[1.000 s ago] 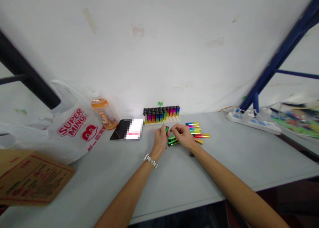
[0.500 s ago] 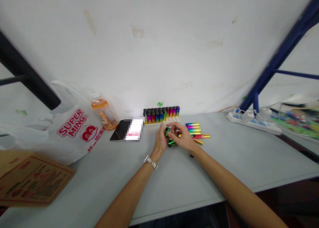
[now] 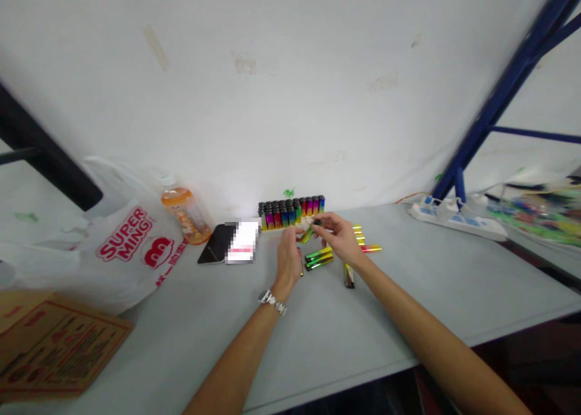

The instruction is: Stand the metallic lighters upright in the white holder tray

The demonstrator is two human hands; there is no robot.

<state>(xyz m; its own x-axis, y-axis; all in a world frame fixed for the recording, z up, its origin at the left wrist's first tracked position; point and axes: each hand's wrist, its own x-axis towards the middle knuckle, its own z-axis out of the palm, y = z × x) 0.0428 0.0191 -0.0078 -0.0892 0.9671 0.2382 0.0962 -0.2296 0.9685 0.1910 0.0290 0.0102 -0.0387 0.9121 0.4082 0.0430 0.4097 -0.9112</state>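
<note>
Between my hands is a green-yellow lighter (image 3: 307, 233), its dark end pinched by the fingers of my right hand (image 3: 341, 238). My left hand (image 3: 289, 259) is beside the lighter's lower end, fingers curved; what it grips, if anything, is hidden. A small reddish-gold item (image 3: 300, 262) shows at the left palm's edge. Green-gold lighters (image 3: 319, 258) lie on the table below the right hand. Behind the hands, colourful lighters with black tops (image 3: 290, 214) stand in rows in a white rack. Another lighter (image 3: 348, 276) lies near my right wrist.
Right of the hands lies a red-yellow lighter (image 3: 372, 248). A phone (image 3: 218, 244), orange drink bottle (image 3: 186, 214), white plastic bag (image 3: 131, 251) and cardboard box (image 3: 63, 348) occupy the left. A power strip (image 3: 456, 220) sits at the right on the grey table (image 3: 345, 336).
The hands have moved apart a little, and the lighter between them now shows more fully. More of the lighters lying below them is visible. The camera view has shifted slightly.
</note>
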